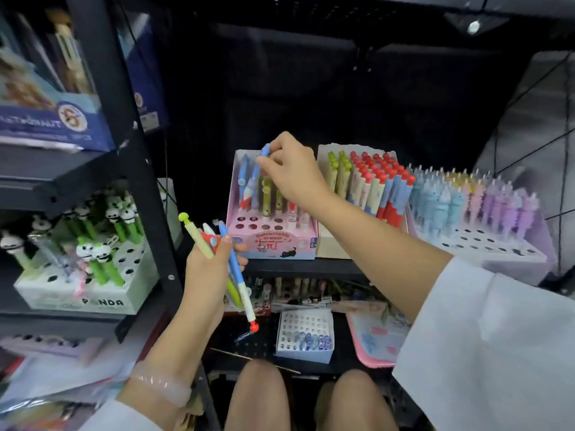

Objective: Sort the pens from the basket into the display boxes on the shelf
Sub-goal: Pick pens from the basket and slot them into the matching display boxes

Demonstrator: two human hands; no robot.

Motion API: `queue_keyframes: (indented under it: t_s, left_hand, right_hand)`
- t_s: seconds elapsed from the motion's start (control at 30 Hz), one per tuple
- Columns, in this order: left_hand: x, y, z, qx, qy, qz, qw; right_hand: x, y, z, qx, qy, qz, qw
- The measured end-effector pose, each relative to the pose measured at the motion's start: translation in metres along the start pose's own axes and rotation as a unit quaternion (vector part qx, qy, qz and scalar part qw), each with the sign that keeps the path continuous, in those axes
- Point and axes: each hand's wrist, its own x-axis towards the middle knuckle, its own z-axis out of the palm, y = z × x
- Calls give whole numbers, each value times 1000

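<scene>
while the pen hangs over the box, these lines run from the hand outward:

right hand: the right hand (292,172) has thumb and fingertips curled in a pinch on the top of a blue pen (257,172), which tilts with its lower end down among the pens already standing in the pink box (270,241).

left hand: the left hand (208,269) is closed round a bundle of pens (231,262), among them a yellow-green one with a green cap, a blue-and-white one with a red end pointing down, and something red and white between them.

step in hand: by my reading, seating the blue pen in a hole of the pink box beside the other blue ones at its back left.

how to do it well: bring the pen upright before pressing, feel for a free hole, and push straight down so the neighbours are not knocked over; several front holes are plainly bare.

other boxes: a tan box of red-capped pens (373,188) stands just right of the pink one, and a white box of pastel pens (476,206) beyond it, all on the same shelf (298,265).

basket: cannot tell which thing is the basket.
</scene>
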Motion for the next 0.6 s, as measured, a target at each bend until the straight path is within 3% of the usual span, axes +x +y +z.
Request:
queue_keyframes:
  t_s: [0.17, 0.43, 0.53, 0.6]
  left_hand:
    - [7, -7, -9, -12, 5, -16, 1000]
    - [11, -10, -7, -39, 2, -37, 999]
    - [8, -8, -6, -79, -2, -53, 995]
    - [7, -5, -4, -101, 2, -67, 993]
  right_hand:
    - [6, 5, 30, -102, -84, -17, 991]
    - [14, -1, 47, -283, -97, -11, 954]
    - [-8, 2, 37, -214, -53, -47, 974]
    - [-34, 8, 28, -108, -91, -79, 987]
